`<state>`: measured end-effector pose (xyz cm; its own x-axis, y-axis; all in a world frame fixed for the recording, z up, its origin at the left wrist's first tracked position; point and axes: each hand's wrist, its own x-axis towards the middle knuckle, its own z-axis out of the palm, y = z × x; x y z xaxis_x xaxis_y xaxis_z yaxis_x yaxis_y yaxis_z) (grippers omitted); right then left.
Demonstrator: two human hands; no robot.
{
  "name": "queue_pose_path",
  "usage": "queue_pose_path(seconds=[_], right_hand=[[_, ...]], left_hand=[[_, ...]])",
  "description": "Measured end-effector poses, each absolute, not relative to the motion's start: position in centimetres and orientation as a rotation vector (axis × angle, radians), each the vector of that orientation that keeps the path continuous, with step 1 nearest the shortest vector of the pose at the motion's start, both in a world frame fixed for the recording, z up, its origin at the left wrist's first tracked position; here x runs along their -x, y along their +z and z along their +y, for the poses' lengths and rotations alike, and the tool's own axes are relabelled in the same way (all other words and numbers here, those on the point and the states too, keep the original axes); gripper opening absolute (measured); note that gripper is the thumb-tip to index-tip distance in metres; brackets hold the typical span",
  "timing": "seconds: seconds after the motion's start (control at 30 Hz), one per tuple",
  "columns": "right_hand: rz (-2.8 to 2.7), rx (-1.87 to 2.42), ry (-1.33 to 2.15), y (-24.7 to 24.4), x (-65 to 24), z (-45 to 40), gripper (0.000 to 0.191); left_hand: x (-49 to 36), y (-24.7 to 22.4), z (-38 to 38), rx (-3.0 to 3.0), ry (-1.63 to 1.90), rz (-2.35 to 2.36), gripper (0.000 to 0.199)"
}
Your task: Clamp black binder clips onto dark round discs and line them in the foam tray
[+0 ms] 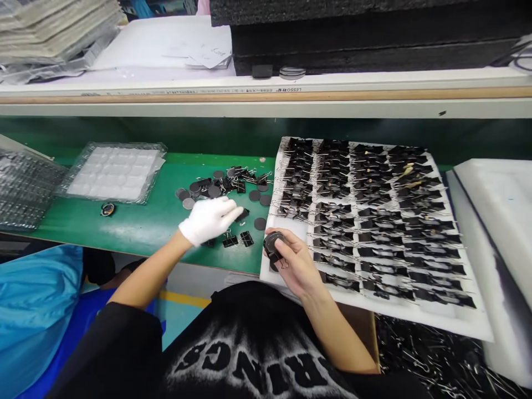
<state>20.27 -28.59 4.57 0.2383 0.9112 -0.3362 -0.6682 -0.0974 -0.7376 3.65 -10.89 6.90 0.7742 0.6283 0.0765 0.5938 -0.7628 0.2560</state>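
My left hand (211, 219), in a white glove, reaches over the green worktop with its fingertips at a black binder clip (242, 215); whether it grips the clip is hard to see. Bare, my right hand (297, 263) holds a round black part (274, 244) with a binder clip on its lower side, at the tray's front left corner. Two loose clips (246, 239) lie between my hands. Beyond the glove is a pile of clips and dark grey discs (214, 191).
A white foam tray (291, 227) on the right carries rows of clipped parts. Clear plastic trays (116, 172) and a small round piece (107, 209) are at left. Loose clips (432, 354) fill a space below right. A shelf edge (249, 97) crosses behind; a person's blue sleeve (37, 310) is at left.
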Motion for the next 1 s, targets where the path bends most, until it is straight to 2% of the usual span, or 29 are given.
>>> queue_pose_path(seconds=[0.07, 0.17, 0.37, 0.5, 0.67, 0.83, 1.0], right_hand=[[-0.493, 1.009, 1.289, 4.4, -20.0, -28.6, 0.024], [-0.659, 1.017, 1.250, 4.2, -20.1, -28.6, 0.018], [-0.813, 1.087, 1.304, 4.2, -21.7, -29.0, 0.018], [-0.845, 1.088, 1.334, 4.8, -22.1, -28.9, 0.017], [-0.938, 1.121, 1.252, 5.6, -22.9, -29.2, 0.014], [-1.055, 1.413, 1.126, 6.5, -25.1, -29.9, 0.021], [-1.279, 1.418, 1.166, 7.2, -26.3, -30.1, 0.012]], left_hand=[[-3.5, 7.6, -12.8, -2.440, 0.357, 0.874, 0.048], [-3.3, 8.5, -15.3, -2.216, 0.345, 0.784, 0.044], [-2.6, 10.8, -16.3, -2.506, 0.071, 0.678, 0.031], [-2.9, 11.3, -16.9, -2.636, -0.011, 0.823, 0.045], [-3.2, 10.5, -16.9, -2.698, -0.187, 0.741, 0.041], [-2.5, 10.4, -16.4, -2.601, -0.255, 0.599, 0.038], [-2.1, 10.5, -16.5, -2.693, -0.331, 0.439, 0.043]])
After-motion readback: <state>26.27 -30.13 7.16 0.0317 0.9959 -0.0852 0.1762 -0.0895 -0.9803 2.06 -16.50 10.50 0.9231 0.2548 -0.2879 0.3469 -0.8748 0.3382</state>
